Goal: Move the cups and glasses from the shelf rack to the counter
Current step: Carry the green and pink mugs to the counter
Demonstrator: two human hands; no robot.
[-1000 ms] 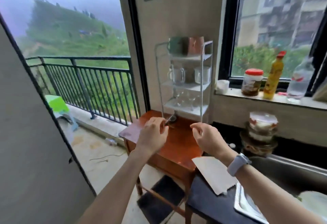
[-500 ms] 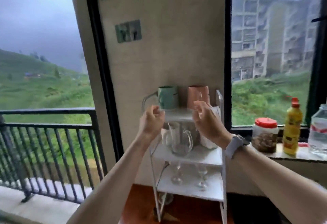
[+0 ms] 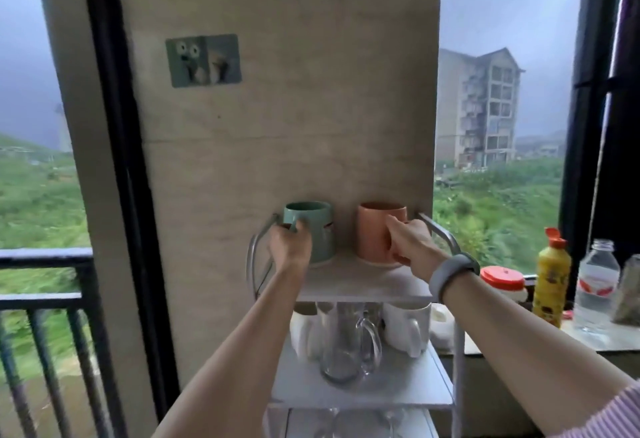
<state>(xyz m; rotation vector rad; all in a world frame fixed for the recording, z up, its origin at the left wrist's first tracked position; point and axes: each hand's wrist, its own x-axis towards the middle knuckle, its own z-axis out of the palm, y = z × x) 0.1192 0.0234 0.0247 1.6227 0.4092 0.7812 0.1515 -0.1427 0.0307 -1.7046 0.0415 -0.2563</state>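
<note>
A white shelf rack (image 3: 363,287) stands against the wall pillar. On its top shelf sit a green mug (image 3: 317,229) and a pink mug (image 3: 374,229). My left hand (image 3: 289,245) is closed around the green mug's handle. My right hand (image 3: 408,243) grips the pink mug's right side at the handle. Both mugs rest on the shelf. The middle shelf holds a clear glass mug (image 3: 346,344) and two white mugs (image 3: 407,328). Stemmed glasses (image 3: 391,420) show faintly on the bottom shelf.
The windowsill on the right carries a red-lidded jar (image 3: 502,281), a yellow bottle (image 3: 550,275) and a clear water bottle (image 3: 597,288). A black balcony railing (image 3: 41,295) is on the left. A small hook plate (image 3: 202,60) hangs on the wall.
Both hands rose from above the wooden table to the rack's top shelf and closed on the two mugs. The camera tilted up and moved closer to the rack.
</note>
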